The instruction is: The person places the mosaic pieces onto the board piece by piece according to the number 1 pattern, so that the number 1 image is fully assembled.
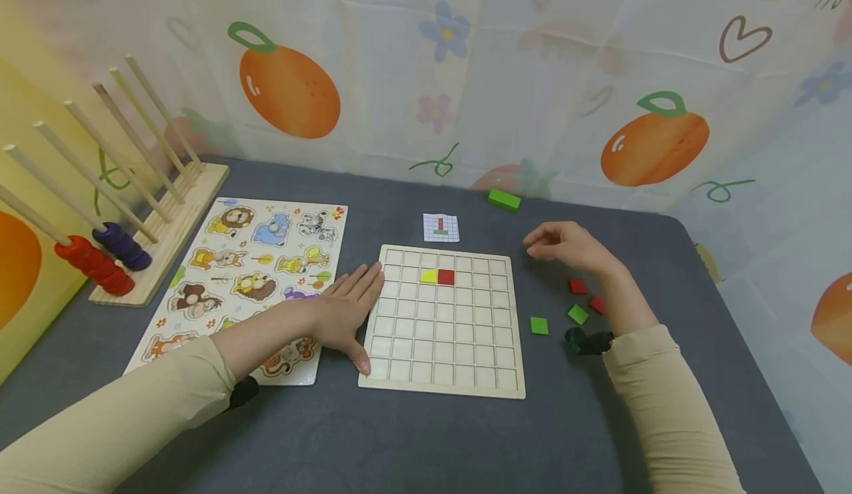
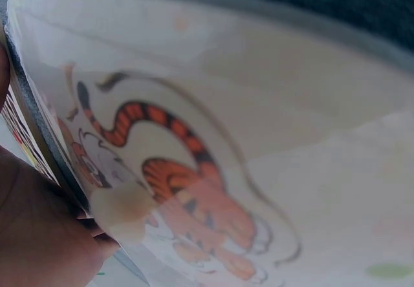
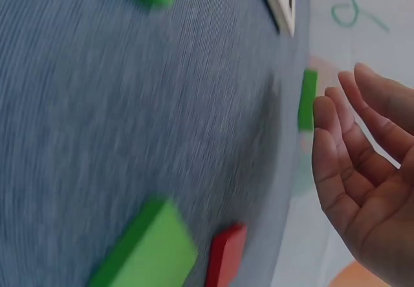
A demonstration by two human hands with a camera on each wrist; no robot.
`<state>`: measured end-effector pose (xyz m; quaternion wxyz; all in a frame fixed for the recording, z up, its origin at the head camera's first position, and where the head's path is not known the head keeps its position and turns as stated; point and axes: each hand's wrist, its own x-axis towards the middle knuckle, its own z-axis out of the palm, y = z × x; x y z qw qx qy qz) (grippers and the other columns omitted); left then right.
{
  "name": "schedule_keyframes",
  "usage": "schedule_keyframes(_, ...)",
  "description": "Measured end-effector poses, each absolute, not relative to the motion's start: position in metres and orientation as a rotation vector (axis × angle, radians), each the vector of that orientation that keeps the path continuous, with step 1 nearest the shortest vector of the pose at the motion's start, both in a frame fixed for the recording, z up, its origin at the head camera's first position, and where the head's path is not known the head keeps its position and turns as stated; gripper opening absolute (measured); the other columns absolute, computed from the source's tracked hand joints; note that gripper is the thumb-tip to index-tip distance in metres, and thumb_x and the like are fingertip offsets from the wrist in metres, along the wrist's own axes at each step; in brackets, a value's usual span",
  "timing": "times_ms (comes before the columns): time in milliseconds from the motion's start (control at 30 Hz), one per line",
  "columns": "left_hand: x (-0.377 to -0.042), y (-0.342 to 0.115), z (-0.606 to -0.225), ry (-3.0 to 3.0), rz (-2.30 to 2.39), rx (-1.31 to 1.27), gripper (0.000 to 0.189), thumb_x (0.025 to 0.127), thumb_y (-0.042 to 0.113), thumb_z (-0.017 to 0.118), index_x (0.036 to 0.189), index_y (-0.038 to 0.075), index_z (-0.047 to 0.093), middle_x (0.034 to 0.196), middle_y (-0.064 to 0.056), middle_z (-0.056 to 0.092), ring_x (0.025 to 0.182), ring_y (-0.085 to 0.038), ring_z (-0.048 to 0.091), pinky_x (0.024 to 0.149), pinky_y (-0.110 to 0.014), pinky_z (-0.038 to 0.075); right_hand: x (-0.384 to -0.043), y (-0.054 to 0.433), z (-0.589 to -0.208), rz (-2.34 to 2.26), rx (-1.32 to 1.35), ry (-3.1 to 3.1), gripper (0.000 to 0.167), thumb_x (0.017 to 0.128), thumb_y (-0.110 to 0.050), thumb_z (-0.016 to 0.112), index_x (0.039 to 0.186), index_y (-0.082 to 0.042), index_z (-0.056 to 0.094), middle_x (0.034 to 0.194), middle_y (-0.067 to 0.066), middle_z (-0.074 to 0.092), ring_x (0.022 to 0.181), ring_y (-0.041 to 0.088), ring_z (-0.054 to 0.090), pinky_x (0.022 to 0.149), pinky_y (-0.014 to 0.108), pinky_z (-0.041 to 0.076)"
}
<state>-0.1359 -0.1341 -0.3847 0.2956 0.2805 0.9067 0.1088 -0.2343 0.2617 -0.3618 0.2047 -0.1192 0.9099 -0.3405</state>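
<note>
A wooden grid board (image 1: 435, 329) lies on the table, with a yellow piece (image 1: 429, 276) and a red square tile (image 1: 446, 277) side by side in its upper cells. My left hand (image 1: 346, 305) is spread along the board's left edge, thumb at the lower corner and fingertips at the upper one. Above the table, right of the board, hovers my right hand (image 1: 566, 244). Its fingers (image 3: 336, 164) bend loosely with nothing between them in the right wrist view. Below it lie a red tile (image 1: 577, 286) and a green tile (image 1: 577, 314).
A small pattern card (image 1: 441, 228) lies behind the board, and a green block (image 1: 504, 200) farther back. Another green tile (image 1: 539, 325) sits at the board's right. An animal puzzle (image 1: 266, 257) is at left, beside a rack of pegs (image 1: 169, 224) with red and blue rings.
</note>
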Motion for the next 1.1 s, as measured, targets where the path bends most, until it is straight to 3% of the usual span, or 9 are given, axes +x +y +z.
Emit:
schedule_keyframes(233,-0.135,-0.134,-0.382,2.409,0.294,0.745,0.141,0.067,0.064,0.079,0.158,-0.001,-0.006,0.166,-0.019,-0.017,0.155,-0.041,-0.013,0.126,-0.058,0.001,-0.233,0.29,-0.364,-0.941,-0.32,2.541,0.032,0.097,-0.017,0.062,0.123,0.002,0.062,0.107,0.016,0.068,0.098,0.02,0.067,0.094,0.041,0.053)
schedule_keyframes(567,-0.136,-0.134,-0.385,2.41,0.304,0.76,0.14,0.068,0.064,0.079,0.157,-0.001,-0.006,0.165,-0.02,-0.018,0.154,-0.042,-0.013,0.125,-0.06,0.001,-0.231,0.32,-0.369,-0.873,-0.283,2.544,0.034,0.096,-0.019,0.063,0.122,0.004,0.063,0.113,0.018,0.07,0.089,0.004,0.062,0.082,0.025,0.052)
schedule_keyframes(1100,-0.136,-0.134,-0.385,2.415,0.296,0.753,0.141,0.066,0.067,0.078,0.158,0.0,-0.006,0.166,-0.019,-0.017,0.155,-0.041,-0.013,0.126,-0.058,0.001,-0.234,0.344,-0.375,-0.88,-0.238,2.406,0.041,0.09,-0.022,0.072,0.122,0.003,0.062,0.105,0.005,0.07,0.089,0.005,0.063,0.086,0.025,0.051)
